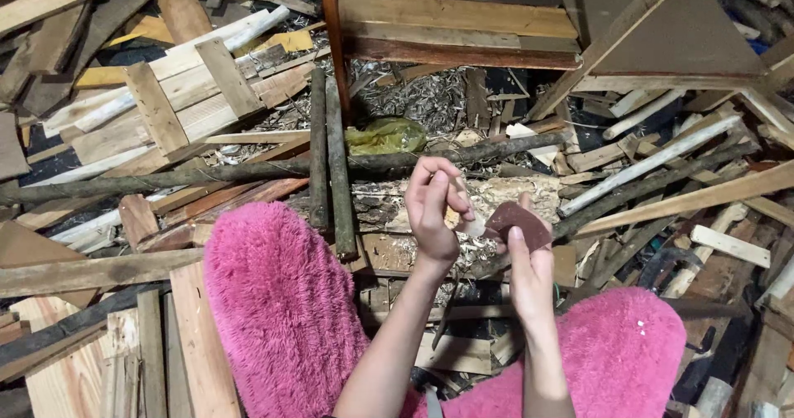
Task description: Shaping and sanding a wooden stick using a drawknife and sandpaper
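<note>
I see my left hand [434, 207] raised over the scrap heap, its fingers curled tight with thumb and fingertips pinched on a small pale wooden piece [473, 224]. My right hand [529, 273] sits just beside it, fingers nearly closed, the thumb pressing a reddish-brown square of sandpaper [518, 224] against the fingers behind it. The sandpaper's edge meets the pale piece between the two hands. Both forearms rise between fuzzy pink knees [281, 302]. Below lie planks, thin dark branches [331, 162] and wood shavings [413, 95].
</note>
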